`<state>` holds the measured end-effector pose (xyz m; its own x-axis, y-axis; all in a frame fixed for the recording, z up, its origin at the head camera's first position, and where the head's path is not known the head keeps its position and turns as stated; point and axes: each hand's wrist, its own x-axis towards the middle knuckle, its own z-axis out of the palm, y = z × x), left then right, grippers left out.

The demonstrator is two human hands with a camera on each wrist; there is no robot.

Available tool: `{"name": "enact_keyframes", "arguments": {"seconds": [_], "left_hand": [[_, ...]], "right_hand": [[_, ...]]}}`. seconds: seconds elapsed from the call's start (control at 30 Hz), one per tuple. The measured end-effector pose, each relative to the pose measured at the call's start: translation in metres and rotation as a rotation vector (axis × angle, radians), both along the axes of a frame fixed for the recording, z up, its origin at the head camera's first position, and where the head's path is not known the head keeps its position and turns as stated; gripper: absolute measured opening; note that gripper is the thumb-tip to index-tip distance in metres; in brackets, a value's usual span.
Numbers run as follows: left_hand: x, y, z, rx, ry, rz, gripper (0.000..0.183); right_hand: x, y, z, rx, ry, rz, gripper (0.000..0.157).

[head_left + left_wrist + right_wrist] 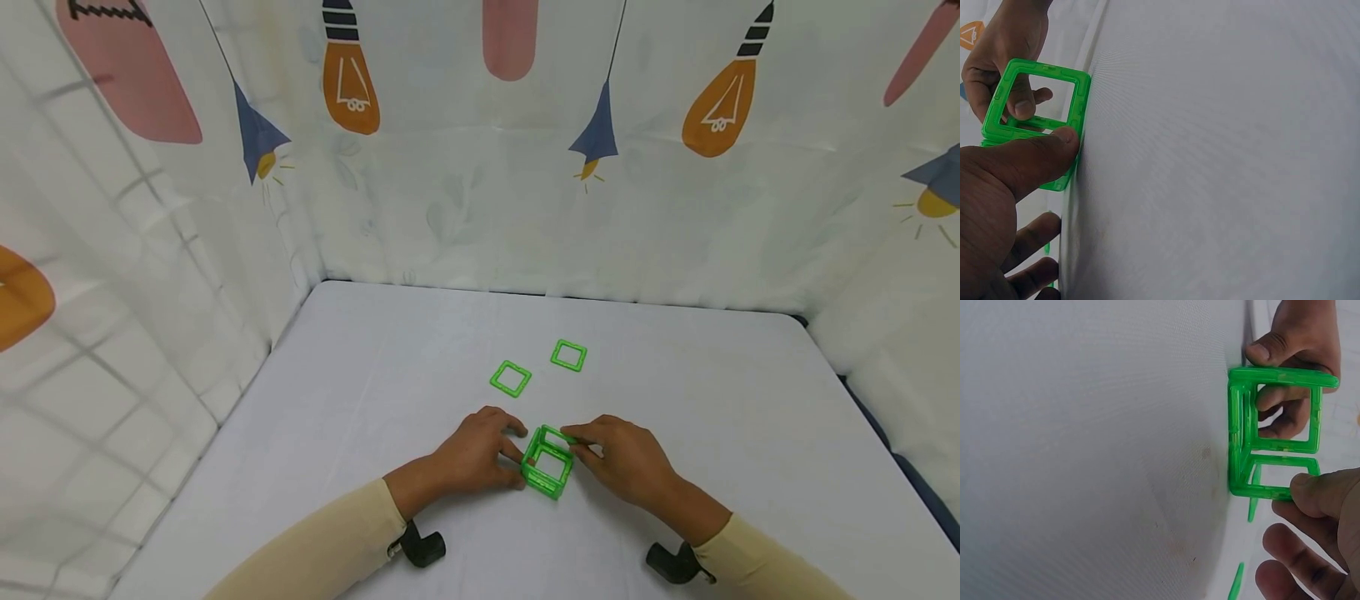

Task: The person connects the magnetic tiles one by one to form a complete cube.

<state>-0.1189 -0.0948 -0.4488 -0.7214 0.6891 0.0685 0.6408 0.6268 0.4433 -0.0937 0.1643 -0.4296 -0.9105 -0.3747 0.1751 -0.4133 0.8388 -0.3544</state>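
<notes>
My left hand [477,452] and right hand [628,460] have fingers clamped on a green box frame [542,482], two green squares [503,389] beyond on desk [697,383].

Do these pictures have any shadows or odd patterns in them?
Head view: dark grid lines, probably shadows, cross the left-hand curtain, and faint shadow lies below the right hand; left wrist view: fine ripples fan over the white cloth; right wrist view: similar cloth texture, the green frames fairly crisp.
</notes>
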Motion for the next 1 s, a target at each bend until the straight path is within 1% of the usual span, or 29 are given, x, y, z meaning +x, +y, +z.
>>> {"name": "enact_keyframes", "arguments": {"seconds": [0.3, 0.57, 0.67, 0.9, 1.0], "left_hand": [[0.0003, -0.0007, -0.0006, 0.002, 0.003, 0.0, 0.024], [-0.0012, -0.0006, -0.0017, -0.003, 0.001, -0.002, 0.025], [-0.001, -0.0004, -0.0016, -0.004, 0.003, -0.002, 0.025], [0.0001, -0.0008, -0.0005, -0.001, -0.013, -0.002, 0.025], [-0.0002, -0.0012, -0.0002, -0.006, -0.023, 0.0, 0.025]], "right_hand": [[0.0013, 0.0007, -0.0008, -0.001, 0.025, 0.025, 0.032], [0.0018, -0.0007, -0.001, 0.018, 0.019, 0.012, 0.032], [0.0023, -0.0015, -0.0009, 0.018, 0.006, 0.0, 0.032], [0.0039, -0.0025, 0.0006, -0.001, -0.057, -0.027, 0.035], [0.0041, -0.0019, 0.0005, -0.001, -0.06, -0.032, 0.038]]}}
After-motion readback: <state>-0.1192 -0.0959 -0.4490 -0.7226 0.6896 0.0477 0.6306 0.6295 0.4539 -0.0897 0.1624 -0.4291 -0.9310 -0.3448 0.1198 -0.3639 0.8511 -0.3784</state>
